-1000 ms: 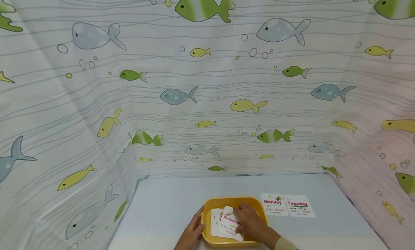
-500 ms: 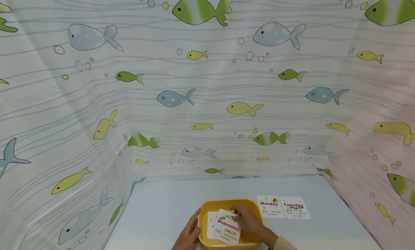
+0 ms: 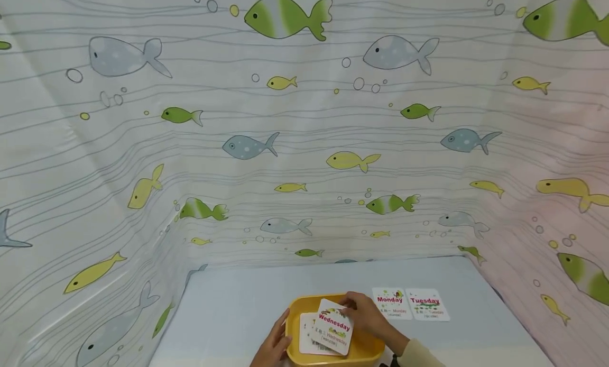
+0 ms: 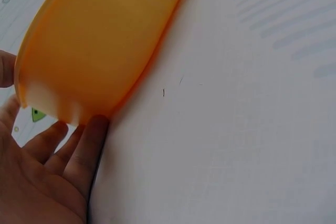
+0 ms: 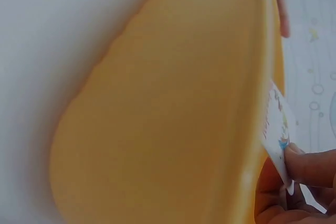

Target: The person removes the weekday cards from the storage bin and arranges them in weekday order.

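My right hand (image 3: 365, 315) pinches a white card printed "Wednesday" (image 3: 329, 332) by its upper right edge. The card is tilted up over other white cards (image 3: 306, 347) inside a yellow tray (image 3: 373, 351). In the right wrist view the thumb lies on the face of the card (image 5: 277, 129), just beyond the tray wall (image 5: 173, 108). My left hand (image 3: 273, 343) holds the tray's left side. Its fingers press the outer wall of the tray (image 4: 105, 45) in the left wrist view, and one digit reaches the rim. Print on the lower cards is mostly covered.
To the right of the tray, a "Monday" card (image 3: 391, 305) and a "Tuesday" card (image 3: 428, 306) lie side by side, face up, on the pale table (image 3: 238, 303). A fish-patterned curtain (image 3: 304, 145) surrounds the table at the back and both sides.
The Wednesday card has been lifted and tilted up off the cards below. My right hand has shifted to the card's upper right edge. My left hand stays at the tray.
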Demonstrator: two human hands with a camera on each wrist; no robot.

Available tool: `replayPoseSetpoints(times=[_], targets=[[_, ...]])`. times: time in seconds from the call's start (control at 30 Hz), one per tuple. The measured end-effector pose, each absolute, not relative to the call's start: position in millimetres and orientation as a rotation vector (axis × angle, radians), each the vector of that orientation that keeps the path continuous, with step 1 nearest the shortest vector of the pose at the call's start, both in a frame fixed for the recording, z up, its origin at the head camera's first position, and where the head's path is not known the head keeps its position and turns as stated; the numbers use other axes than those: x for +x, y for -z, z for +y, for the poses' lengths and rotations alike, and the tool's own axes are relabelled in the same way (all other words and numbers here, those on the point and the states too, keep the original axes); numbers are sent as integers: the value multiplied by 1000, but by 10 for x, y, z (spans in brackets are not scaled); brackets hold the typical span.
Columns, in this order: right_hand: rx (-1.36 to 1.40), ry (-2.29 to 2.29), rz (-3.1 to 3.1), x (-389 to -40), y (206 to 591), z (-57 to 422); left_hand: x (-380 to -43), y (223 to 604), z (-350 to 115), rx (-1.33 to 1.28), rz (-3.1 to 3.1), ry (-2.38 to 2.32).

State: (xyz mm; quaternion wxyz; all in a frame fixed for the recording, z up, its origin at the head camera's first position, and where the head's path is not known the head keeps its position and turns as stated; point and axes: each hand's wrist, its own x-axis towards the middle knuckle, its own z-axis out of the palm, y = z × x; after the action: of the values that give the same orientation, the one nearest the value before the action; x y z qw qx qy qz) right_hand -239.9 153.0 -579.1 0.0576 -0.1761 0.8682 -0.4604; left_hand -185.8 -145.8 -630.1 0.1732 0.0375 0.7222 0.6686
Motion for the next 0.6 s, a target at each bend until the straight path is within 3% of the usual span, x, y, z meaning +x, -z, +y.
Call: replayPoseSetpoints(times=[0.6], targets=[[-457, 1523, 2441, -2433, 5346, 2067, -1796, 6313, -1494, 180, 1786, -2083]])
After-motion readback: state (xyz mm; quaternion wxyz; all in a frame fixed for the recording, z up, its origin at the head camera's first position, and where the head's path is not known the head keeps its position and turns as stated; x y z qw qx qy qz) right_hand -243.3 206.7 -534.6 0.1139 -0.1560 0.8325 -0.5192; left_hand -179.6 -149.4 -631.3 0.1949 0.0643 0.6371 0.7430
